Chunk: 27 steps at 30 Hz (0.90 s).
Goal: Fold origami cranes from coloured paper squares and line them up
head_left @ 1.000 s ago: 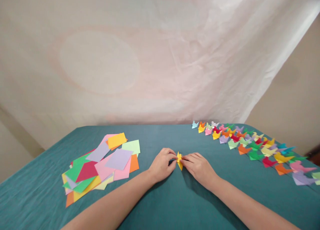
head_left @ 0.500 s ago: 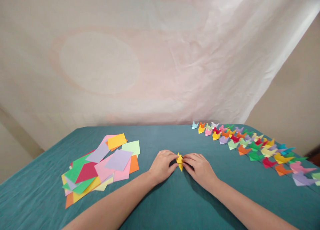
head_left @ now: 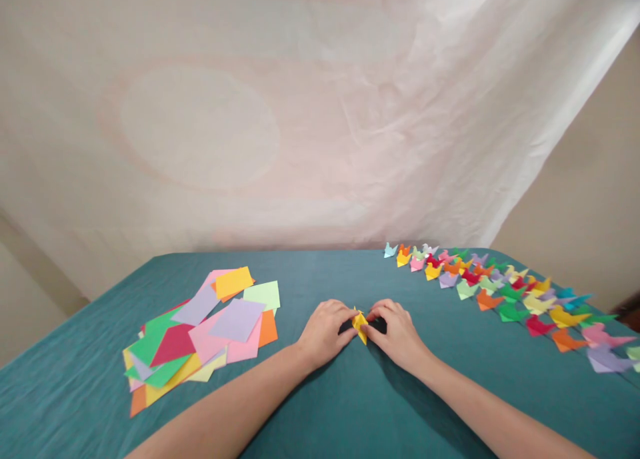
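A small folded piece of yellow paper [head_left: 360, 324] is held low over the middle of the table, its pointed ends showing above and below the fingertips. My left hand [head_left: 327, 329] pinches its left side between thumb and fingers. From the other side my right hand [head_left: 397, 332] grips it with the thumb against its right face and the fingers curled behind. Parts of the yellow paper are covered by the fingertips, so its exact folds are hard to make out.
Loose coloured paper sheets [head_left: 200, 332] lie in an overlapping pile on the left of the teal tablecloth [head_left: 320, 412]. Rows of folded paper birds [head_left: 487, 300] stand along the right side. A pale cloth [head_left: 320, 112] hangs behind the table.
The yellow paper has tilted slightly between my hands. My right-hand fingers have curled and lifted, with the thumb now pressed on the paper. The left hand has barely moved.
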Tool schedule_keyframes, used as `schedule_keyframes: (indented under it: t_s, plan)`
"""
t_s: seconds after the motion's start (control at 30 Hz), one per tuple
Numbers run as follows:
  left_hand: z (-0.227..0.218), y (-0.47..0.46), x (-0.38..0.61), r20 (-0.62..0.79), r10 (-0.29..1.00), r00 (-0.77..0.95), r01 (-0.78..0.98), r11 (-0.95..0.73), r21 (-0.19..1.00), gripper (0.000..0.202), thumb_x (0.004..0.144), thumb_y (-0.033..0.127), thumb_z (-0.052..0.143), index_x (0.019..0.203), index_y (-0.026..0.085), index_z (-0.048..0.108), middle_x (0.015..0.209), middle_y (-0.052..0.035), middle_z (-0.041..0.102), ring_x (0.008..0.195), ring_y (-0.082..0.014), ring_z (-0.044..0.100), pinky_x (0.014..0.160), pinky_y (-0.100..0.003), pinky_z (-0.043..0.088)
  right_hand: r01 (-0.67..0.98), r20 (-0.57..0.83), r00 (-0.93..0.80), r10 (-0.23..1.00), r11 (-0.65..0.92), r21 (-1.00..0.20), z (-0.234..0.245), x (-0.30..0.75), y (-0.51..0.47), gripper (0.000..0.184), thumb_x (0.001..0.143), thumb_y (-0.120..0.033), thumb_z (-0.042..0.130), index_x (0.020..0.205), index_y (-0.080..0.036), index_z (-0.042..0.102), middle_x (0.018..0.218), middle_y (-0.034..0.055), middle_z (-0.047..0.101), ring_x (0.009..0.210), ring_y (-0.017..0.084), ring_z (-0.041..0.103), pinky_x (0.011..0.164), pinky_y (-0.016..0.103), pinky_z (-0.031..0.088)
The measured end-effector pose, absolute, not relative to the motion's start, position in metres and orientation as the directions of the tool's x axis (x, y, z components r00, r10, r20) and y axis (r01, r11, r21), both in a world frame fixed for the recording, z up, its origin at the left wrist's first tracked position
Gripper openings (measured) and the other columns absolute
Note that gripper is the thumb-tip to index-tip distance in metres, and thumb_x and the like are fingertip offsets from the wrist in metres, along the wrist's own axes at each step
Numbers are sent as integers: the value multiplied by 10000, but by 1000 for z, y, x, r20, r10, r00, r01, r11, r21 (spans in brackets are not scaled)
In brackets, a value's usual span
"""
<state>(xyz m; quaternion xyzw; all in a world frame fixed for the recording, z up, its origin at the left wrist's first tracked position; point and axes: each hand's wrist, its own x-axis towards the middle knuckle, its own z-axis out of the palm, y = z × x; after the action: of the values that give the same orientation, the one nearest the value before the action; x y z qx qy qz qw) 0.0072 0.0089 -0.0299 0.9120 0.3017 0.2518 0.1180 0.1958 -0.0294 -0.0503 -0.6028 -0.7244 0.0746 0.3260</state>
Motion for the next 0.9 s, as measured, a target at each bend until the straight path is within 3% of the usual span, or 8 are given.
schedule_keyframes:
  t_s: [0.13, 0.3, 0.4, 0.57, 0.9]
  plan:
    - [-31, 9, 7, 387, 632, 672, 503, -772, 388, 326, 802, 267, 598, 1121, 207, 567, 1037, -55, 610, 987, -196, 535, 875, -356, 422, 794, 368, -44, 929, 256, -552, -53, 196, -27, 88, 741, -274, 609, 792, -205, 630, 925, 38, 598, 888, 201, 544, 805, 364, 383]
    - [-38, 12, 6, 422, 683, 596, 494, -726, 479, 581, 734, 279, 661, 1261, 196, 431, 1185, -99, 536, 1097, -228, 492, 938, -413, 398, 709, 390, -84, 917, 330, -623, -52, 194, -28, 77, 761, -228, 574, 823, -205, 613, 917, 39, 607, 901, 200, 556, 817, 367, 398]
    - [-39, 14, 6, 380, 720, 581, 446, -672, 591, 632, 721, 249, 667, 1287, 198, 391, 1093, -72, 592, 1009, -207, 551, 911, -389, 421, 651, 401, -116, 909, 375, -660, -45, 190, -32, 70, 786, -238, 552, 832, -203, 593, 910, 38, 610, 890, 197, 559, 809, 357, 408]
    - [-34, 13, 9, 308, 774, 553, 327, -542, 774, 558, 730, 167, 640, 1247, 199, 435, 897, -6, 631, 814, -146, 597, 795, -289, 463, 563, 352, -88, 932, 338, -754, -37, 185, -39, 136, 787, -281, 570, 892, -195, 559, 891, 29, 614, 840, 186, 559, 770, 320, 425]
    - [-27, 13, 11, 241, 786, 569, 208, -421, 883, 326, 785, 239, 617, 1099, 164, 577, 952, -43, 653, 853, -157, 597, 799, -289, 470, 463, 350, -135, 927, 371, -805, -31, 187, -42, 176, 833, -333, 522, 768, -183, 586, 702, -14, 556, 649, 135, 512, 617, 245, 418]
